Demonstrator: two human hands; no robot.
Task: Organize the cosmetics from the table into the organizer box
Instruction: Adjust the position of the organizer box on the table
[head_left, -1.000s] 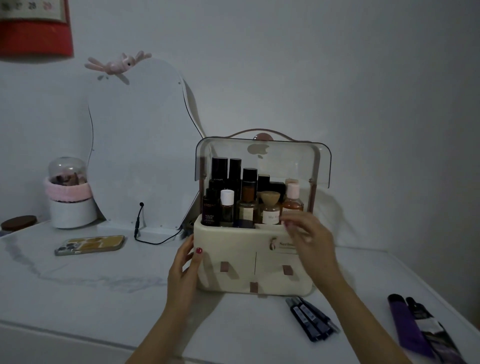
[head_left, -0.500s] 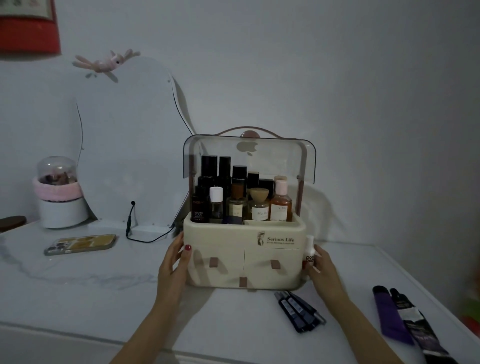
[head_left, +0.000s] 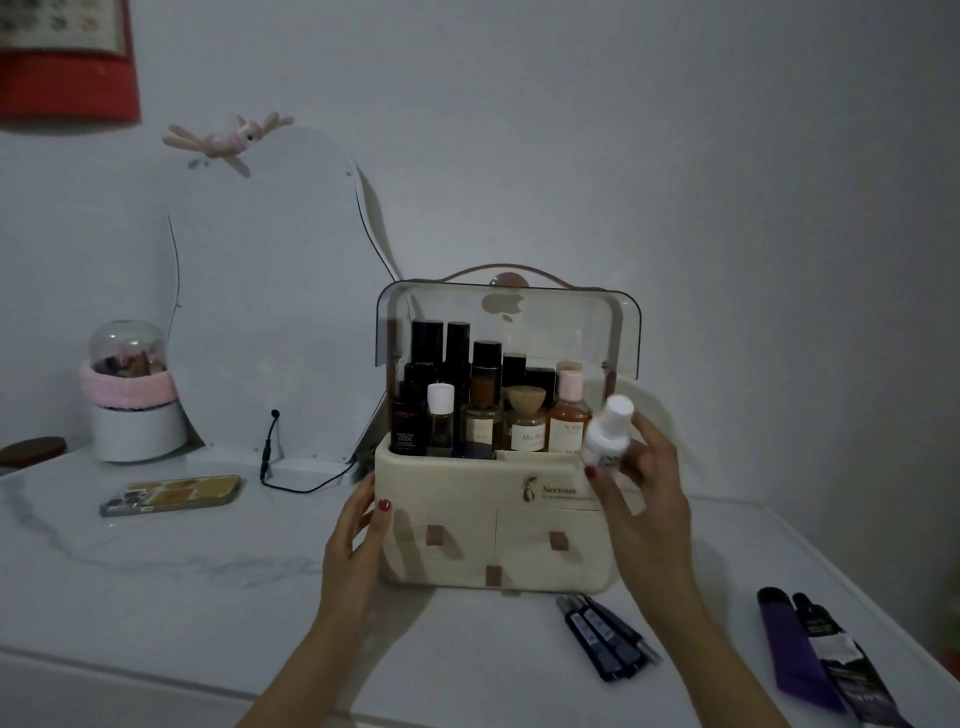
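The cream organizer box (head_left: 457, 525) stands at the table's middle with its clear lid (head_left: 571, 322) raised. Its top tray holds several upright bottles (head_left: 467, 395). My right hand (head_left: 641, 499) holds a small white bottle (head_left: 608, 434) tilted in front of the box's upper right corner. My left hand (head_left: 358, 530) rests flat against the box's left side, fingers apart. On the table lie dark slim tubes (head_left: 605, 639) in front of the box and two tubes, purple and black (head_left: 815, 654), at the right.
A phone (head_left: 171, 493) lies on the marble table (head_left: 156, 571) at the left. Behind it stand a heart-shaped mirror (head_left: 270, 291) with a black cable (head_left: 270, 447) and a white jar with a pink band (head_left: 132, 405). The table's right edge runs past the tubes.
My right hand went down to the table beside the box's right side, took up the small white bottle, and has lifted it to the box's top right. The left hand stayed on the box.
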